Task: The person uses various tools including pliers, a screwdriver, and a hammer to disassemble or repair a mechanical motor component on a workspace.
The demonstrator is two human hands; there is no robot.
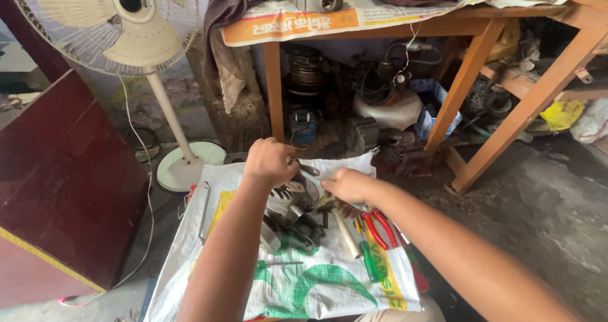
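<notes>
Pedestal fan (120, 24) stood left of wooden bench (506, 75); dark red board (63, 176) leaned farther left. Newspaper (297, 21) covered bench top. Red-handled pliers (379, 224) and green screwdriver (367, 258) lay before bench.

Work spot is a white sack (297, 284) spread low, crowded at centre. Motor (292, 207) sits mid-sack w/ left hand (269, 162) on top & right hand (348, 186) at its right side, so no way in from above or right. Just right of motor: hammer handle (346, 233), green screwdriver (367, 258), red pliers (379, 227) lie close together, little gap betw. them. Left strip of sack is open except a metal rod (204, 213). Near edge mostly bare. Beyond: table legs (273, 88) & junk under table block far side. Fan base (187, 165) far-left, brown board (63, 183) walls off left.
</notes>
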